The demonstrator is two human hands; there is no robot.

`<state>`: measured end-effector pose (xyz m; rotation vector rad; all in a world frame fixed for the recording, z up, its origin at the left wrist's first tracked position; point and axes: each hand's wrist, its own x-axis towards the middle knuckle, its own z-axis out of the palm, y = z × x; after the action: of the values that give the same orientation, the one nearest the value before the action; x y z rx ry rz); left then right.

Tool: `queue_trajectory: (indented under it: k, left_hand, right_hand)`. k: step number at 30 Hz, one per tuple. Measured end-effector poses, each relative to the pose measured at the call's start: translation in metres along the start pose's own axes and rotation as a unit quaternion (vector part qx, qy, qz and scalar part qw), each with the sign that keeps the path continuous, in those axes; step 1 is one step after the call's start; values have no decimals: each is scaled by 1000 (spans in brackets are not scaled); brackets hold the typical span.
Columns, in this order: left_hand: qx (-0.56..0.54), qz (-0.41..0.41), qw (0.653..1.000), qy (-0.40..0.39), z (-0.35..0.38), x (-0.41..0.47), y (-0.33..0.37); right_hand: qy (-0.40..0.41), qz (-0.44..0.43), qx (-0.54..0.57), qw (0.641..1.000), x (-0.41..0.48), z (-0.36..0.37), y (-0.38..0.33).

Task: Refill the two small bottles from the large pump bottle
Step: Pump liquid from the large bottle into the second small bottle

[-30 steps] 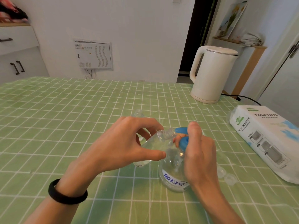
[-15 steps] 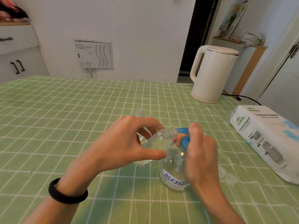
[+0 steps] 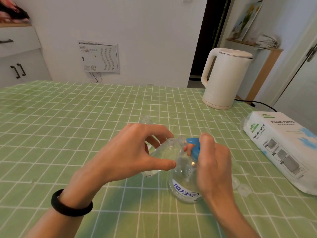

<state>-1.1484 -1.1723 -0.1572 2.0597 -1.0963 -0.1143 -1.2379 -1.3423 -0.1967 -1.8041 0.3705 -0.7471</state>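
My left hand (image 3: 127,152) is closed around a small clear bottle (image 3: 163,152), thumb under it and fingers curled over the top; I hold it tilted, its open neck raised right up against the blue pump head (image 3: 194,146) of the large pump bottle (image 3: 184,184); my right hand (image 3: 212,162) is wrapped over that pump head from the right, fingers folded down on it, one fingertip (image 3: 188,149) showing pink just under the blue spout; the spout points at the small bottle's mouth, and I cannot tell whether they touch; the large pump bottle stands upright on the green checked tablecloth (image 3: 68,134), clear, with a white and blue label low on its front; a black band (image 3: 71,205) sits on my left wrist; the second small bottle (image 3: 145,120) stands upright and uncapped just beyond the pump bottle, half hidden behind my left fingers; two small clear caps (image 3: 243,189) lie on the cloth just to the right of the pump bottle, beside my right wrist; further right of the pump bottle lies a pack of tissue paper (image 3: 281,148); well beyond the pump bottle and to its right, a white kettle (image 3: 224,78) stands near the far edge of the table, its black cord (image 3: 257,103) trailing off to the right.
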Motion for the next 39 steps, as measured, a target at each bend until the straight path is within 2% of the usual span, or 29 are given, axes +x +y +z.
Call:
queue_trajectory:
  k: [21, 29, 39]
  left_hand:
    - [-5, 1, 1000, 4, 1, 1, -3]
    - [-76, -6, 997, 0, 8, 3, -5]
    - [-104, -16, 994, 12, 11, -1, -6]
  right_hand:
    - [26, -14, -23, 999, -1, 2, 4]
    - [34, -21, -22, 999, -2, 2, 7]
    - [76, -25, -31, 996, 7, 10, 16]
